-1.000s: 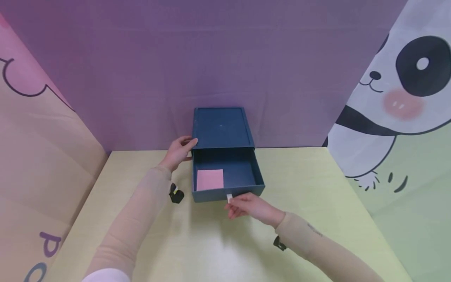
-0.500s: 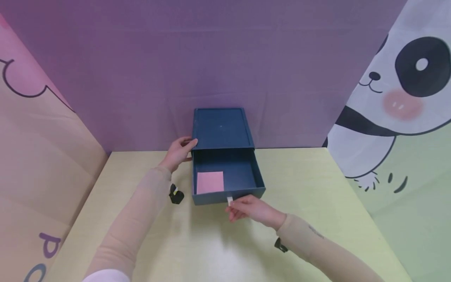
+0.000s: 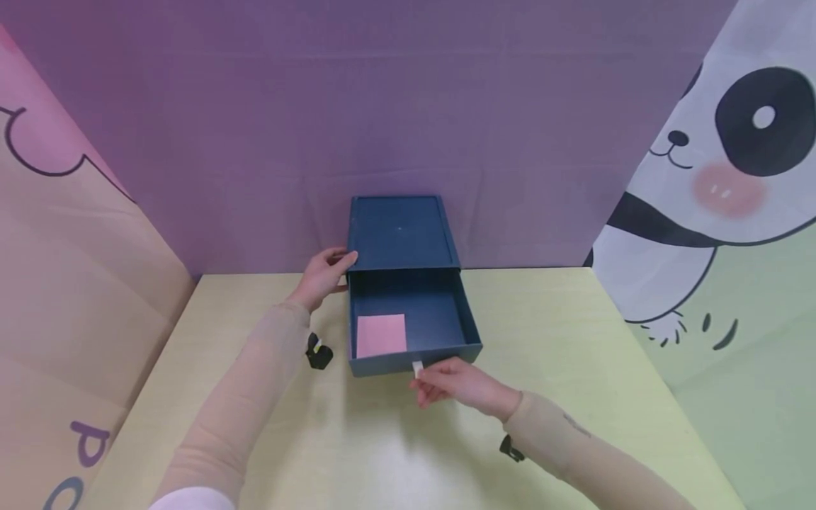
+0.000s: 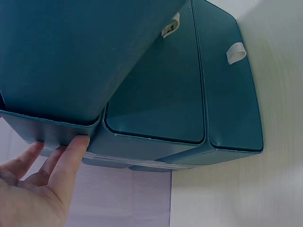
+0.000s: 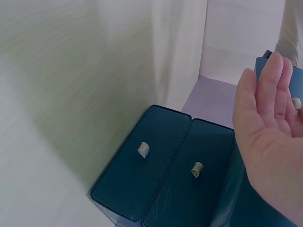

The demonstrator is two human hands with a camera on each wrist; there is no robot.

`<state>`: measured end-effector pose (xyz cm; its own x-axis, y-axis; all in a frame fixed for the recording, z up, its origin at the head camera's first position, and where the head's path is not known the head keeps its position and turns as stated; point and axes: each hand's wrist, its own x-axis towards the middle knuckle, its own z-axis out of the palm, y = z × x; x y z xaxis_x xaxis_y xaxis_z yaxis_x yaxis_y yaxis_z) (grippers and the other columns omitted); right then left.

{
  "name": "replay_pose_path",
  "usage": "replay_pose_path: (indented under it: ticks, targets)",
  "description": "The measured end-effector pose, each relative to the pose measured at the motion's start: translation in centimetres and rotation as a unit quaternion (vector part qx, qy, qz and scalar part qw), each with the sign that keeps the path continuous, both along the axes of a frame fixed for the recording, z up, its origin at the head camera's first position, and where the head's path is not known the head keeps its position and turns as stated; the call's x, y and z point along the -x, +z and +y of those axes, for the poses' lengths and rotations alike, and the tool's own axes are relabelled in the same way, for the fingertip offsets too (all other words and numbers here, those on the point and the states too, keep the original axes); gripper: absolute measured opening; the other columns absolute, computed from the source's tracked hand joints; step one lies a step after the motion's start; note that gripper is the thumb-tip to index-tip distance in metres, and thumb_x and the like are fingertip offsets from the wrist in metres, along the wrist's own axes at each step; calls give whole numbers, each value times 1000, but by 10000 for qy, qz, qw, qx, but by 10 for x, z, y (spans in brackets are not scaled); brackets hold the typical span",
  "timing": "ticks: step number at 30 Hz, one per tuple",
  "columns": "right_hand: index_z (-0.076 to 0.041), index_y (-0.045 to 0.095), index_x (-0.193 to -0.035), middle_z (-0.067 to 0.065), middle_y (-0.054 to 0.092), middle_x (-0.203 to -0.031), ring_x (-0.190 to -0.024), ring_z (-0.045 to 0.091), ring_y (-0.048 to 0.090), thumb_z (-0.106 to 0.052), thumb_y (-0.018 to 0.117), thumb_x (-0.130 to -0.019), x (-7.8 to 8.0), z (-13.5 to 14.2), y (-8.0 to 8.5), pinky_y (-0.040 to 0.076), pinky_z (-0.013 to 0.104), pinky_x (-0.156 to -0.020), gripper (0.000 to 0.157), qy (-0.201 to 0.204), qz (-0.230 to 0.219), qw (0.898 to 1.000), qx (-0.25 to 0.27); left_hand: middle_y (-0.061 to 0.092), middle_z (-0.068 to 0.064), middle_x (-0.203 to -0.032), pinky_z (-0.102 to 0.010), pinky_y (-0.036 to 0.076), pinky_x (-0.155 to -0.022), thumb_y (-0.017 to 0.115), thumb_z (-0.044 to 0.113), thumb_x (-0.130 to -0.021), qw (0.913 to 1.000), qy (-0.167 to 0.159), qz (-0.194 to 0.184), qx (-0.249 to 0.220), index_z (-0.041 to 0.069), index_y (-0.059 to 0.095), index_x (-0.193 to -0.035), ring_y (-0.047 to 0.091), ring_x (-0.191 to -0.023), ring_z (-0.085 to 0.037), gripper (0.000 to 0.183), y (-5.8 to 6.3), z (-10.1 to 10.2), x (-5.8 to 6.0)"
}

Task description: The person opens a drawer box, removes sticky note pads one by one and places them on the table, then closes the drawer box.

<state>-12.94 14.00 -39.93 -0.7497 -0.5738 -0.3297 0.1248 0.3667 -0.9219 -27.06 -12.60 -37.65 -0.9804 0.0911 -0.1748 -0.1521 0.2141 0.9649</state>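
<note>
A dark blue drawer cabinet [image 3: 401, 230] stands at the back of the table, its top drawer [image 3: 436, 319] pulled well out. Flat inside the drawer, at its front left, lies a square pink sheet of paper [image 3: 381, 335]. My right hand [image 3: 462, 382] pinches the white pull tab [image 3: 417, 367] on the drawer front; in the right wrist view the fingertips are partly hidden. My left hand [image 3: 321, 276] rests on the cabinet's left side, thumb at the top front edge. In the left wrist view, its straight fingers [image 4: 68, 163] touch the side wall.
Below the pulled-out drawer are two closed drawers [image 4: 156, 90] with white loop tabs [image 5: 143, 150]. A purple cloth [image 3: 395, 99] hangs right behind the cabinet. Printed panels flank the pale table [image 3: 542, 340]. Black wrist cameras [image 3: 319, 352] show below both forearms.
The top drawer has slid a little farther out toward me, carrying the pink paper. My right hand has moved with the tab; my left hand has stayed in place.
</note>
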Motion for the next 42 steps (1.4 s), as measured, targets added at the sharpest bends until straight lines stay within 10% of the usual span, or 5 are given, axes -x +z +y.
replay_pose_path:
  ticks: [17,29,42]
  targets:
    - [3,62,-117,21,67,-105,-93,19,66,-28,45,-100,6,10,8,51,39,-93,39,814,25,9954,-500,40,-19,-142,-50,47,-97,52,34,-97,10000,-56,38,-38,4,34,-145,41,-131,-32,60,1,0,1]
    - [-7,64,-119,1,70,-102,-96,14,65,-31,47,-100,13,18,58,45,43,-98,35,1747,927,9697,-1431,38,-20,-144,-50,46,-98,52,35,-97,9999,-82,53,-38,3,32,-146,40,-132,-33,61,-1,-1,-1]
    - [-3,59,-122,12,67,-102,-96,20,63,-23,43,-102,43,-1,119,50,36,-93,33,1980,1449,9636,-1065,38,-21,-144,-50,46,-98,52,34,-97,10000,-49,37,-69,2,32,-145,40,-132,-33,61,-2,-2,-1]
